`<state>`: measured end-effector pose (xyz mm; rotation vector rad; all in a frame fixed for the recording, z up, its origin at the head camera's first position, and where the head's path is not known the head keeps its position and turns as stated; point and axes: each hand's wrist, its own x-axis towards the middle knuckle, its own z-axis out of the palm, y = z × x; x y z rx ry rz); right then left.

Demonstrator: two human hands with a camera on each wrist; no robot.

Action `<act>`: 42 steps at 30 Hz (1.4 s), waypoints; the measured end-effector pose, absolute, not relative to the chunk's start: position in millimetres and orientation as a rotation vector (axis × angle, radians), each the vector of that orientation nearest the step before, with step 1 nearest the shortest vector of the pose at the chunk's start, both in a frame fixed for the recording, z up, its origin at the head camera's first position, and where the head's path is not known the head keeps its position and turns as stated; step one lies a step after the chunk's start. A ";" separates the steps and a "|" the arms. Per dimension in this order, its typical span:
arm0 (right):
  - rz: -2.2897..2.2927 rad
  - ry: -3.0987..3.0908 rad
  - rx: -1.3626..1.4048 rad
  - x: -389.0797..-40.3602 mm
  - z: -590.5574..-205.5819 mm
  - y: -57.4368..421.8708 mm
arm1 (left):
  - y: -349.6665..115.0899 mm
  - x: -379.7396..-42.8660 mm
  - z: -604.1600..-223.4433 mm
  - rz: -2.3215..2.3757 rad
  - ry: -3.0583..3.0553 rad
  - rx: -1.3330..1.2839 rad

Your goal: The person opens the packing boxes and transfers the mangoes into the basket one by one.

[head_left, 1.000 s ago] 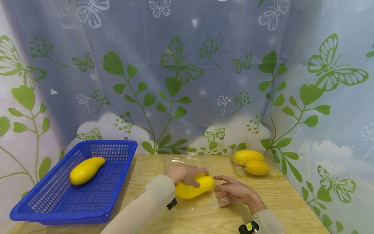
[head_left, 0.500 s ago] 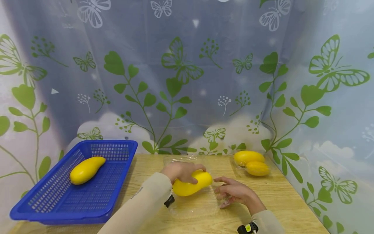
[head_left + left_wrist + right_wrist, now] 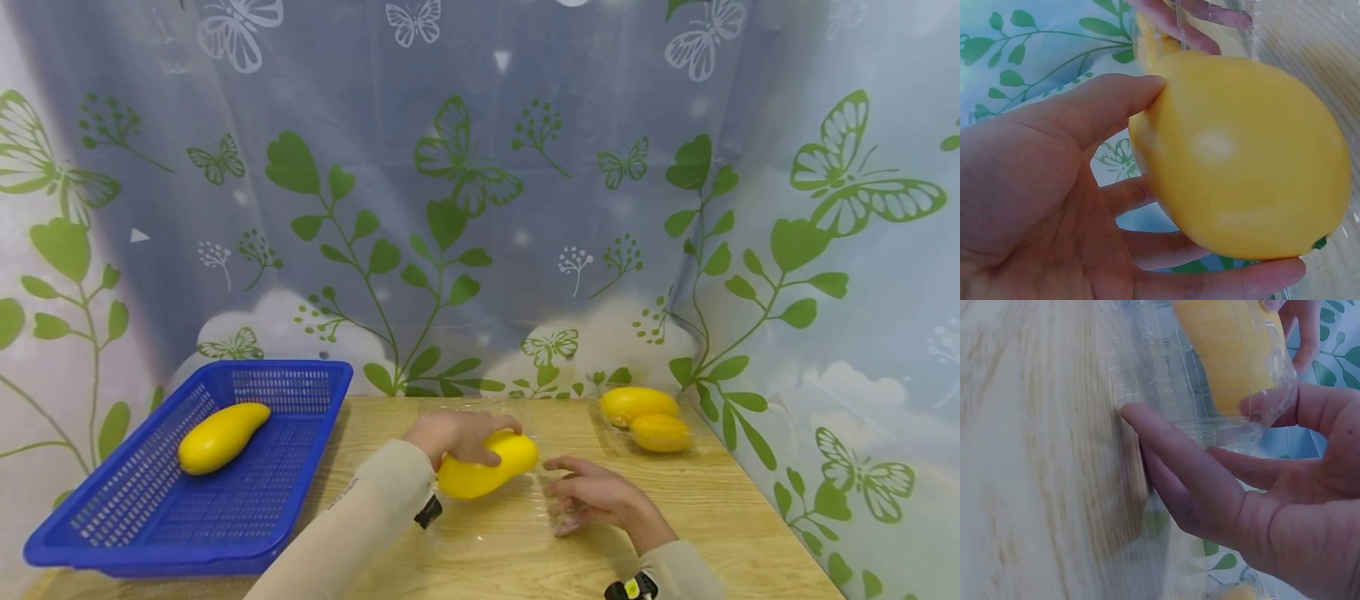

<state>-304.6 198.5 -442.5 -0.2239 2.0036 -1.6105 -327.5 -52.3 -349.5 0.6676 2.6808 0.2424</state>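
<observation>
My left hand (image 3: 459, 437) grips a yellow toy mango (image 3: 491, 471) from above, tilted over a clear plastic box (image 3: 487, 533). In the left wrist view, the thumb presses one side of the mango (image 3: 1241, 156) and fingers lie along the other; a small green mark shows at its end. At the box's right end is my right hand (image 3: 596, 496). From the right wrist, the plastic box (image 3: 1222, 434) shows its end wall between the thumb and fingers of that hand (image 3: 1266, 506). Whether the mango touches the box floor is hard to tell.
To the left stands a blue perforated basket (image 3: 262, 500) with another yellow mango (image 3: 221, 437) in it. At the table's back right, two yellow fruits (image 3: 637, 406) sit in clear plastic packaging. A patterned curtain (image 3: 480, 250) hangs behind the wooden table (image 3: 720, 525).
My left hand has shifted slightly left and back with the mango, raising it a little. The right hand has moved slightly left with the box edge.
</observation>
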 end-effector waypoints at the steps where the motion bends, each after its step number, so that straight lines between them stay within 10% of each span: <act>1: -1.609 2.004 -0.228 -304.3 -442.3 197.8 | -52.8 -327.6 -349.1 0.261 2.676 0.658; 42: -1.616 1.976 -0.247 -305.5 -443.2 193.7 | -77.0 -320.9 -333.4 0.358 2.652 0.584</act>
